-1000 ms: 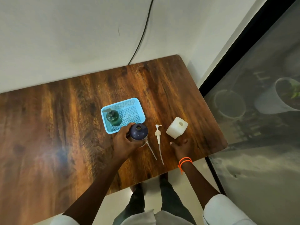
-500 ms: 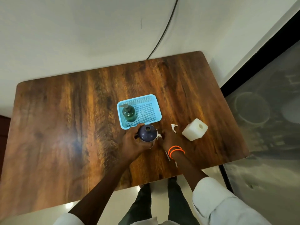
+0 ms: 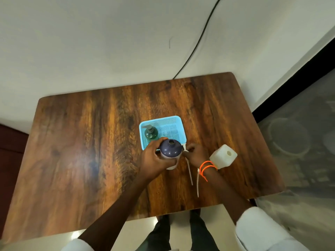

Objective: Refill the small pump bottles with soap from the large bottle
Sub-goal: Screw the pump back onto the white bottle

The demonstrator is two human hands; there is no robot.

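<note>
A dark blue small bottle (image 3: 170, 149) with an open neck stands on the wooden table (image 3: 90, 142), and my left hand (image 3: 154, 158) grips its side. My right hand (image 3: 194, 153) pinches the head of a white pump (image 3: 185, 148) just right of that bottle; the pump's long tube (image 3: 190, 172) trails toward me. A second white tube (image 3: 198, 183) lies beside it, partly under my wrist. The large white bottle (image 3: 223, 156), cap off, stands to the right of my right hand. A green pump bottle (image 3: 151, 134) with its pump on stands in the light blue basket (image 3: 178, 124).
The basket sits just behind the blue bottle, near the table's middle. A black cable (image 3: 197, 42) runs up the white wall behind the table. To the right of the table is a dark glass pane (image 3: 299, 142).
My right hand moved left from in front of the large white bottle to the pumps and now pinches one pump's head beside the blue bottle. The left hand kept its grip.
</note>
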